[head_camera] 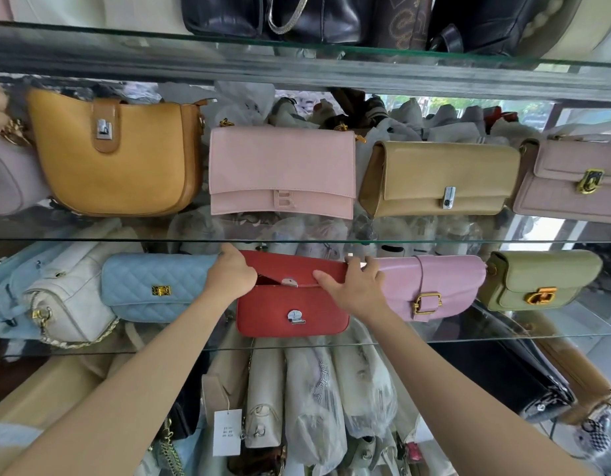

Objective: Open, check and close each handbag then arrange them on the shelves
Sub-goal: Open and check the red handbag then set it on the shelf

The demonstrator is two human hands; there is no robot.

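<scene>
Red handbag [292, 309], flap ajar, both ends gripped by left hand [230, 273] and right hand [354, 286], wedged between blue handbag [156, 286] and pink handbag [431, 286] on glass shelf [503, 333].

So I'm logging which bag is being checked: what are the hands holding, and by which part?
Both hold the red handbag: the left hand grips its top left corner, the right hand grips the top right edge with the thumb on the lifted flap.

**Hidden and cut off around the red handbag**

The left hand [230, 273] covers the red handbag [292, 312]'s upper left corner, so its fingers' lie there cannot be told. Far left of it, a lilac bag [8, 180] is cut by the edge. Above it, black bags [273, 18] lose their tops.
</scene>
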